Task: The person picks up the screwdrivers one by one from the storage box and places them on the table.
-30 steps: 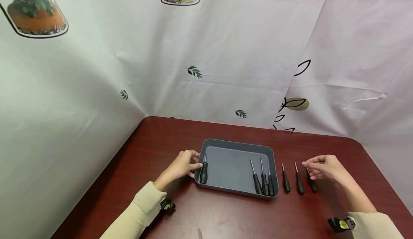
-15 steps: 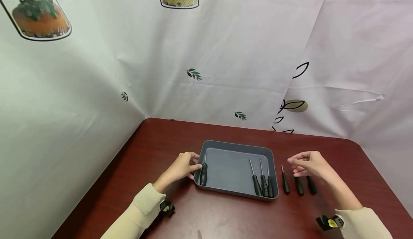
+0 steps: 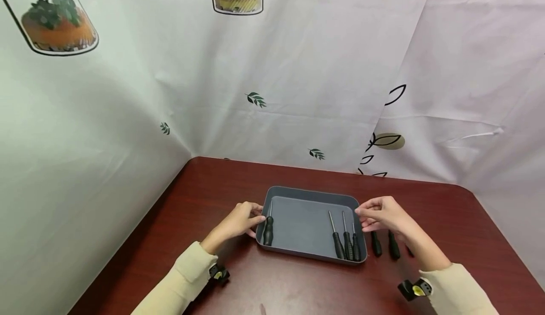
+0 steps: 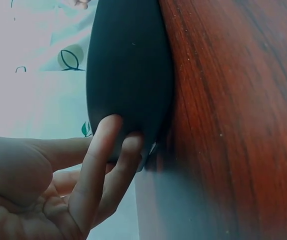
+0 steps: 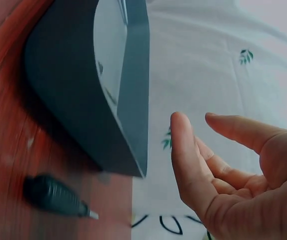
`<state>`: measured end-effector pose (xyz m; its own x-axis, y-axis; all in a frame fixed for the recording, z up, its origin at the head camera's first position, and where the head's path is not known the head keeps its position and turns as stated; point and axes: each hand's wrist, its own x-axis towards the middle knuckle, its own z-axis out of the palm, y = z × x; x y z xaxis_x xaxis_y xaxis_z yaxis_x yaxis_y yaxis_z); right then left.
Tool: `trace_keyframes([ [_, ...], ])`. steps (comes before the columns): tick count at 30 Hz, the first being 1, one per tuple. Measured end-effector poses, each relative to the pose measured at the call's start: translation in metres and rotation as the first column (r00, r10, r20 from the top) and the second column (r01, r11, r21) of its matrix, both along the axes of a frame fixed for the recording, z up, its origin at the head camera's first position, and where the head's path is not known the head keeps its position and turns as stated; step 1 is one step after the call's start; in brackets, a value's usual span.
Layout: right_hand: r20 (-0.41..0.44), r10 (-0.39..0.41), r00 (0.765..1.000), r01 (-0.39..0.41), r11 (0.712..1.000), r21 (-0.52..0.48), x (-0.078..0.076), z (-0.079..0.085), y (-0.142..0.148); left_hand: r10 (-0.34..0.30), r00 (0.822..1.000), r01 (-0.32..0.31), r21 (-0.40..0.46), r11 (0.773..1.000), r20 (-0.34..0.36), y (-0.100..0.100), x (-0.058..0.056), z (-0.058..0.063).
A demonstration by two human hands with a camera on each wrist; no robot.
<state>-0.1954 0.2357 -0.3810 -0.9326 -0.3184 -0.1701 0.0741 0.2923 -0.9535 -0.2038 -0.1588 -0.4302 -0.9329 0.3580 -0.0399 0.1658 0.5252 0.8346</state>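
A grey tray [image 3: 298,220] lies on the table. My left hand [image 3: 238,220] grips its left wall, thumb over the rim and fingers against the outside; the left wrist view shows those fingertips [image 4: 112,122] on the wall. Just inside, beside the thumb, lies a black-handled screwdriver [image 3: 268,231]. Three more lie at the tray's right end, including a screwdriver [image 3: 338,244] with a long shaft. Over the right rim hovers my right hand [image 3: 385,215], thumb and fingers apart with nothing between them. In the right wrist view a screwdriver [image 5: 53,195] lies on the table below that hand.
Right of the tray, partly hidden by the right hand and forearm, several screwdrivers lie in a row, one being a dark screwdriver [image 3: 393,246]. The reddish-brown table [image 3: 298,291] meets a patterned white cloth [image 3: 272,130] behind and at the sides.
My right hand has moved left, from above the rightmost screwdriver on the table to the tray's right rim. The left hand keeps its hold on the tray.
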Motion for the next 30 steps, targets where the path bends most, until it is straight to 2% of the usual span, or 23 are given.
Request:
trace_keyframes([
  [4,0.009,0.062,0.998,-0.062,0.998,-0.029,-0.003,-0.001,-0.015,0.002,0.999,-0.005,0.046,0.999,0.049,-0.002,0.002,0.002],
  [10,0.032,0.122,0.992,-0.121,0.992,-0.045,-0.005,-0.004,-0.040,-0.007,0.998,0.004,0.063,0.998,0.055,-0.004,0.001,0.001],
  [21,0.049,0.168,0.985,-0.165,0.984,-0.063,-0.007,-0.007,-0.070,-0.008,0.998,0.003,0.070,0.998,0.069,-0.002,-0.001,0.000],
  [30,0.059,0.176,0.983,-0.172,0.983,-0.066,-0.008,-0.013,-0.092,-0.007,0.997,0.002,0.068,0.998,0.073,-0.003,0.000,0.001],
])
